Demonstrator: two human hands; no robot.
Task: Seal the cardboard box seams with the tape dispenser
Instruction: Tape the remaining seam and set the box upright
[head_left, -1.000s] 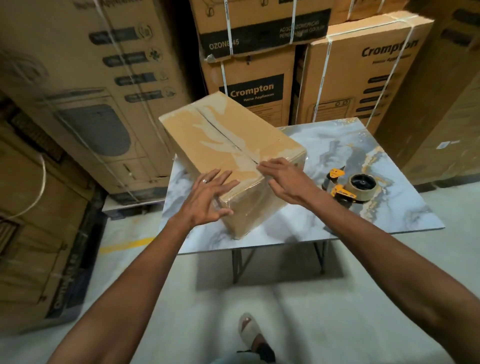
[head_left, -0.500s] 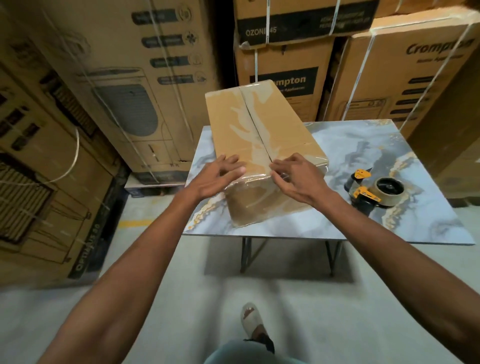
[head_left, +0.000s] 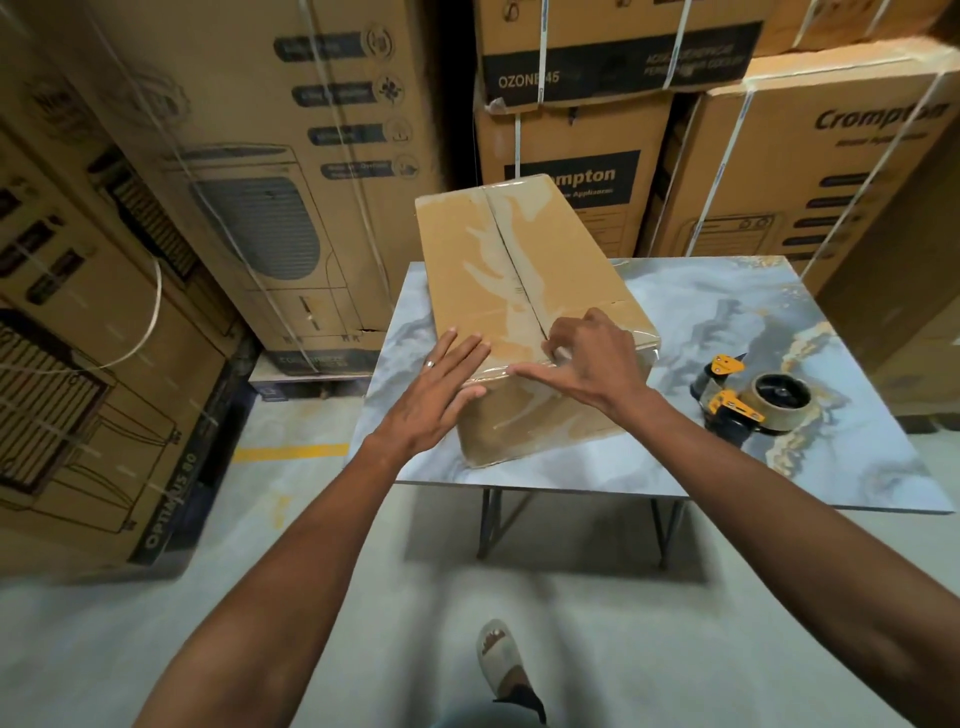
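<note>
Stacked around us are big printed appliance cartons (head_left: 291, 171), bound with thin white strapping, rising behind a small bench (head_left: 779, 322) whose top is a glossy slab veined in grey, white and gold, on thin dark metal legs.

On the left half of that bench lies the cardboard box (head_left: 519, 270), a long plain brown oblong with its narrow end toward us. Its top centre seam runs lengthwise, and we see shiny clear tape (head_left: 511, 249) laid over it in wrinkled, uneven patches, with more glossy film wrapping the near edge and down the near end face.

Our left hand (head_left: 441, 395) lies flat on the near left corner of the box top, fingers straight and together, a ring on one of them. Our right hand (head_left: 587, 358) rests at the near end of the seam; its grip is bent, the fingertips curled down onto the tape by the seam while the thumb stretches out along the near edge. Whether it pinches the film or only presses it, we cannot tell.

To the right of the box, apart from it on the bench, sits the tape dispenser (head_left: 748, 400): yellow and black frame, round roll of tape.

Below us are a pale concrete floor (head_left: 156, 649) with a yellow painted line, and one sandalled foot (head_left: 501, 660).
</note>
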